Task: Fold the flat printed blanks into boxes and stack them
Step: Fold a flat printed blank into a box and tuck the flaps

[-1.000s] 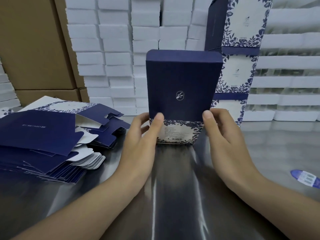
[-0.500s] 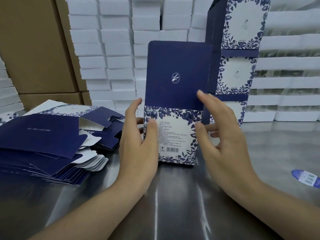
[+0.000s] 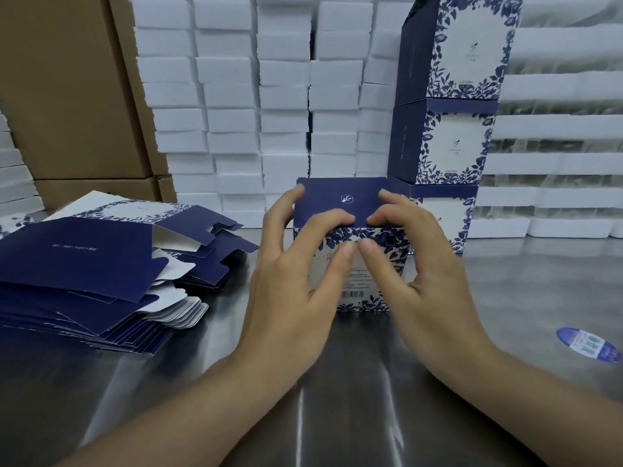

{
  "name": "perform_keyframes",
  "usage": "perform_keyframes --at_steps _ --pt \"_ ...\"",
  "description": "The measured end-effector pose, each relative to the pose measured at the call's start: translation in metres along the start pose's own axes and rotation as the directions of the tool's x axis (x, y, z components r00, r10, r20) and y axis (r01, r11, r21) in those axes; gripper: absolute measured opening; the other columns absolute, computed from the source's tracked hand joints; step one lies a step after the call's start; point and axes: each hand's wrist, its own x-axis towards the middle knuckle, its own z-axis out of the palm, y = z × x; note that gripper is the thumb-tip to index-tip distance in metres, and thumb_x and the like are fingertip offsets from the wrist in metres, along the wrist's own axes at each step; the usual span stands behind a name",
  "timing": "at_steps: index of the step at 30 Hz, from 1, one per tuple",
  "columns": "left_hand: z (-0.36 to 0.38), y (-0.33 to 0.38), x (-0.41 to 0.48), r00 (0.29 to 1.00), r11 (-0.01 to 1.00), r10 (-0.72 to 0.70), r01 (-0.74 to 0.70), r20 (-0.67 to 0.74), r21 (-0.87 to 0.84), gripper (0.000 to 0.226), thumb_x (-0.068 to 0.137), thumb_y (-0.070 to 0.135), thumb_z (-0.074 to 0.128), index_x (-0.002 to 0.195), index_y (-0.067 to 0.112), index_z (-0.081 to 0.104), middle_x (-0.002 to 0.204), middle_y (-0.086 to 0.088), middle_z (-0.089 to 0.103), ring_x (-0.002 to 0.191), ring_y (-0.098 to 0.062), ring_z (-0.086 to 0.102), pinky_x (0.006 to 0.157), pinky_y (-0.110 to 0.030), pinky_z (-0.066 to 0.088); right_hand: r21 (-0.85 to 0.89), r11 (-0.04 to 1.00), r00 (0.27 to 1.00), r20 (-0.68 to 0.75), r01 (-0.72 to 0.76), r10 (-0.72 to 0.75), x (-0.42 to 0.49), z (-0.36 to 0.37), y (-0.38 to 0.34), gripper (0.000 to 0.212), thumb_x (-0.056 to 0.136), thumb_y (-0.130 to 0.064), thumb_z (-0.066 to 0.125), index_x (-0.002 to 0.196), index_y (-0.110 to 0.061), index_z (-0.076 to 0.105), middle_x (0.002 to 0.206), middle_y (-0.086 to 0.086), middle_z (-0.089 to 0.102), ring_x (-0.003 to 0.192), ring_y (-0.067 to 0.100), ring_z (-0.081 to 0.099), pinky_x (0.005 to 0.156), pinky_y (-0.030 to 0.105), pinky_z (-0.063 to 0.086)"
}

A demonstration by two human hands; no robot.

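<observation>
A navy and white floral box (image 3: 354,284) stands on the steel table (image 3: 337,382) in front of me, its navy top panel with a small white logo facing up. My left hand (image 3: 296,274) grips its left side, fingers curled over the top edge and thumb on the front. My right hand (image 3: 418,264) grips the right side the same way; both thumbs meet at the front. A pile of flat navy blanks (image 3: 87,278) lies at the left. A stack of three folded boxes (image 3: 448,136) rises right behind the held box.
White foam blocks (image 3: 256,106) are piled as a wall along the back. Brown cartons (image 3: 70,96) stand at the back left. A blue and white sticker (image 3: 588,343) lies on the table at the right.
The box was tipped from standing tall to a lower position on the table, top panel now facing up. Both hands moved from its lower sides onto the top edge.
</observation>
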Motion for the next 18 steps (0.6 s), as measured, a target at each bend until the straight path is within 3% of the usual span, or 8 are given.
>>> perform_keyframes --at_steps 4,8,13,18 --pt "-0.001 -0.001 0.002 0.999 0.999 0.038 -0.039 -0.034 -0.035 0.020 0.103 0.036 0.064 0.120 0.046 0.068 0.148 0.016 0.045 0.141 0.004 0.043 0.109 -0.010 0.034 -0.037 0.999 1.000 -0.008 0.027 -0.027 0.000 0.001 -0.003 0.018 0.102 -0.028 0.067 0.119 -0.026 0.067 0.128 -0.018 0.058 0.133 0.011 0.051 0.111 0.024 0.037" --pt "-0.001 -0.002 0.007 0.998 0.998 0.024 -0.027 -0.054 -0.056 0.016 0.102 0.029 0.069 0.115 0.036 0.074 0.136 0.014 0.053 0.138 -0.007 0.049 0.111 -0.026 0.041 -0.022 1.000 1.000 -0.001 -0.004 0.004 0.003 0.002 -0.005 0.012 0.104 -0.022 0.067 0.115 -0.027 0.067 0.122 -0.012 0.060 0.126 0.014 0.052 0.105 0.019 0.035" --pt "-0.001 -0.002 0.009 0.998 0.998 0.027 -0.031 -0.057 -0.062 0.015 0.103 0.032 0.064 0.115 0.035 0.073 0.132 0.020 0.056 0.135 -0.003 0.052 0.106 -0.015 0.039 -0.010 1.000 1.000 -0.017 -0.004 0.004 0.001 0.003 -0.006 0.011 0.105 -0.023 0.063 0.115 -0.028 0.065 0.121 -0.019 0.059 0.126 0.013 0.052 0.105 0.019 0.034" --pt "-0.003 -0.007 0.012 0.996 0.994 0.012 -0.021 -0.085 -0.109 0.013 0.103 0.029 0.063 0.114 0.032 0.068 0.130 0.024 0.062 0.132 -0.002 0.056 0.104 -0.016 0.041 0.037 0.999 0.999 -0.026 -0.031 0.032 0.003 0.002 -0.003 0.011 0.105 -0.026 0.058 0.110 -0.035 0.057 0.121 -0.026 0.058 0.122 0.009 0.054 0.100 0.015 0.036"
